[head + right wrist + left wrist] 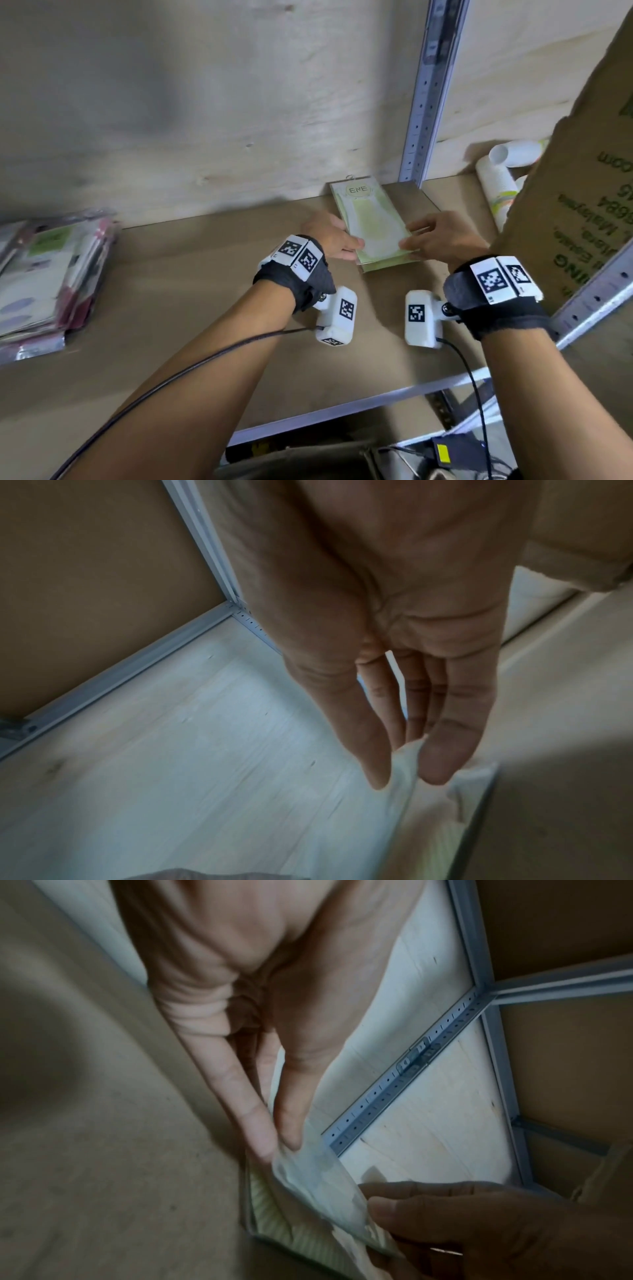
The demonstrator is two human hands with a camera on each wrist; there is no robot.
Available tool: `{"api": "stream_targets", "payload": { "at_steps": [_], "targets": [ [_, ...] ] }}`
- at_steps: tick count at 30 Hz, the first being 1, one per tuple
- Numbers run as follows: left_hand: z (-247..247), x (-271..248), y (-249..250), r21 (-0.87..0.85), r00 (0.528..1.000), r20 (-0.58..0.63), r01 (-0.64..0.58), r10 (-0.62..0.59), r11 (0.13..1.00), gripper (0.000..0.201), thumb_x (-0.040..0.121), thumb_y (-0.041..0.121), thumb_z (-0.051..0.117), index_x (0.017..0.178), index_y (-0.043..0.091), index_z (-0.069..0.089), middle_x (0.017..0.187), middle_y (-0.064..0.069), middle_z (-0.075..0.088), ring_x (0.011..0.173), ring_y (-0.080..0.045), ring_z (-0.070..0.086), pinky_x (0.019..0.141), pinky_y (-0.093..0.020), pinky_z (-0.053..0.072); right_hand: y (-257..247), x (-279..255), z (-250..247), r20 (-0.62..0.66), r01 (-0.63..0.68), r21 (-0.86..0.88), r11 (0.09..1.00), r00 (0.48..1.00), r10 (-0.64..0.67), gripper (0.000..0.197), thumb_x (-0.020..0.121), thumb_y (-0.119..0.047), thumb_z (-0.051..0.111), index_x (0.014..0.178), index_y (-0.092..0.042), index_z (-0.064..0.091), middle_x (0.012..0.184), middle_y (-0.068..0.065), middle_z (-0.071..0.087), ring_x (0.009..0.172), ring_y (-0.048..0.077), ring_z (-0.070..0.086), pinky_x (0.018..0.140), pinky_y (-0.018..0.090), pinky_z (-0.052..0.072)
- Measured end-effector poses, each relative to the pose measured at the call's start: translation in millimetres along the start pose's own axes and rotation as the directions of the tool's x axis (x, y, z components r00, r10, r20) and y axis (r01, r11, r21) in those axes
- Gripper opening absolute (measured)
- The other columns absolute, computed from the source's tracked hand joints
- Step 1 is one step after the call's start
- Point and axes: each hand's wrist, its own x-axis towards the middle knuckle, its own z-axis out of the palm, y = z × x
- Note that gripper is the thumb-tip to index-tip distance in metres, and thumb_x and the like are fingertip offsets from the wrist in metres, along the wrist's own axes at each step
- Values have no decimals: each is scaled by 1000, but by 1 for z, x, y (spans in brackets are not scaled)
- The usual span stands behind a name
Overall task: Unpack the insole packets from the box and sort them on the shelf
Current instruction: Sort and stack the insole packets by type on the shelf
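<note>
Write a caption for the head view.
Both hands, left hand and right hand, hold a green insole packet on the shelf.

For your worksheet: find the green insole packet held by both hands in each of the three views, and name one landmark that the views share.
Head: green insole packet lies centre-right on the shelf, between left hand and right hand.
Left wrist: bottom centre, pinched at the fingertips.
Right wrist: lower right, edge between thumb and finger.
Shared landmark: the perforated metal upright.
</note>
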Motion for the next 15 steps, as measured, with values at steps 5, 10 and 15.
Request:
{"api": "stream_targets", "payload": {
  "at_steps": [5,10,15],
  "targets": [
    [12,13,-4,68,999,-28,37,-35,997,63,77,-8,78,133,-8,47,127,-28,59,102,-37,70,85,-36,59,1,2,-2,19,-30,-161,986,999,33,16,75,-15,83,76,-15,67,78,6,67,67,19,62,78,41,58],
    [13,19,-7,146,997,-75,32,-21,989,57,75,-6,81,124,-4,52,101,-23,67,91,-35,73,81,-38,61,-2,0,-2,11,-40,-251,967,999,45,16,77,-23,82,85,-12,73,78,7,69,55,15,55,56,24,46],
    [11,21,-11,192,997,-79,28,-13,981,55,74,-3,83,121,-7,55,106,-27,69,89,-34,74,83,-45,60,-4,-2,-3,22,-43,-270,962,998,51,21,78,-26,80,93,-12,73,85,9,72,59,16,57,56,23,46]
  ]
}}
